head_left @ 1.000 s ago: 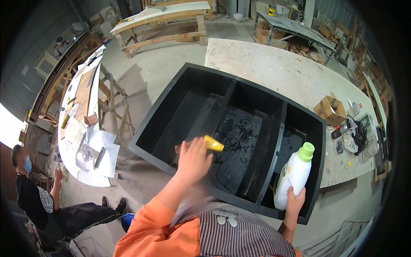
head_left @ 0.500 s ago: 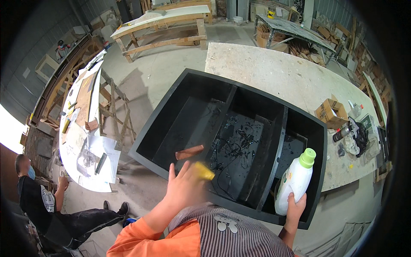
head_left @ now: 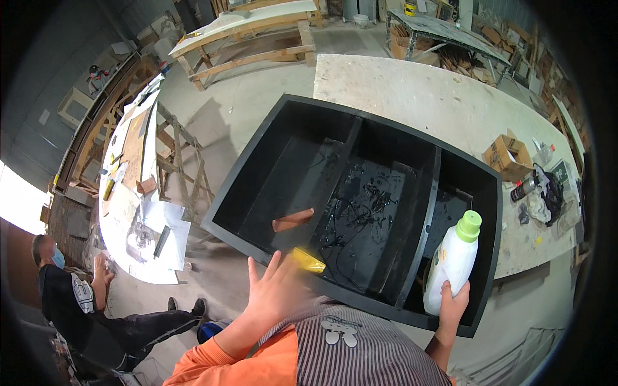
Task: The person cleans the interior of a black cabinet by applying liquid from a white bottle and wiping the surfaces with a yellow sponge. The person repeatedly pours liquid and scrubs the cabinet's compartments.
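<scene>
My left hand is over the near rim of a black tray-like box, its fingers partly spread and smeared by motion. A yellow block-like piece sits at its thumb side and appears pinched there; its kind is not plain. My right hand is wrapped round the lower part of a white plastic bottle with a green cap, tilted over the right compartment. A reddish-brown strip lies in the left compartment. Dark wet-looking patches and strands cover the middle compartment's floor.
The box rests on a pale worktable. To its right are a cardboard box, a spray can and a black plastic bag. At left, a masked person is beside a long bench with papers and tools.
My whole view has shifted slightly. Relative to the box, my left hand and the yellow piece have come nearer to me, from over the compartment to the rim. The bottle stays in my right hand.
</scene>
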Demonstrator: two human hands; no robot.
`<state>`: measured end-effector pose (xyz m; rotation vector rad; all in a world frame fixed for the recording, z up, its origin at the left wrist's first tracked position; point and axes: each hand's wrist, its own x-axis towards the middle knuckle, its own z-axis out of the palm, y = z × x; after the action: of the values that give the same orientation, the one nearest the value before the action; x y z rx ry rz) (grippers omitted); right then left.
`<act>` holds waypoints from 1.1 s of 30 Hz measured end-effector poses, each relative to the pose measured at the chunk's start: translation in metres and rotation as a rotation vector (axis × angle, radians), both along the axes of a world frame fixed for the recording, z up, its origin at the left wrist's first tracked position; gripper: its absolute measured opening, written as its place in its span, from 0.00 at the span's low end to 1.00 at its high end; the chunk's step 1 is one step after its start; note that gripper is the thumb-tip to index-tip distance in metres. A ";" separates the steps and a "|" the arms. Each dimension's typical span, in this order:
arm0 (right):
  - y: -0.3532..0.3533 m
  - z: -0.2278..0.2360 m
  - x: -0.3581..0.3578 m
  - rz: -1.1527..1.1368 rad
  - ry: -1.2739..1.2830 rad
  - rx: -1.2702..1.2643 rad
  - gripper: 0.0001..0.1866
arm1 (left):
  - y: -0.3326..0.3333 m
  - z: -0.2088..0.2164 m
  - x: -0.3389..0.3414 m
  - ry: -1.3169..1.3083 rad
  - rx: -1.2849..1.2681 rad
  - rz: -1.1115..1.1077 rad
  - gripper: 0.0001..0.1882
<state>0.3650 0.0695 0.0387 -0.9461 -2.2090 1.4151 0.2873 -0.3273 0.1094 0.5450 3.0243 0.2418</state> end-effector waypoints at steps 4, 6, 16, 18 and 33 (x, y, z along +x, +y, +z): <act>-0.003 0.003 -0.001 -0.033 0.015 -0.078 0.20 | 0.013 -0.006 -0.029 -0.001 0.013 -0.001 0.27; -0.005 0.005 -0.002 -0.027 0.007 -0.058 0.20 | 0.018 -0.013 -0.047 0.047 0.026 -0.018 0.27; -0.003 0.004 -0.003 -0.021 -0.025 -0.019 0.20 | 0.075 -0.053 -0.195 0.142 0.116 -0.032 0.22; -0.002 0.002 -0.003 -0.018 -0.034 0.005 0.20 | 0.080 -0.054 -0.201 0.167 0.084 -0.059 0.27; -0.002 0.004 -0.004 -0.017 -0.031 0.067 0.21 | 0.037 -0.047 -0.127 0.072 0.255 -0.003 0.22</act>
<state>0.3607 0.0673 0.0429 -0.9675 -2.2505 1.3183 0.1601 -0.2898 0.0622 0.5866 3.0810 0.6266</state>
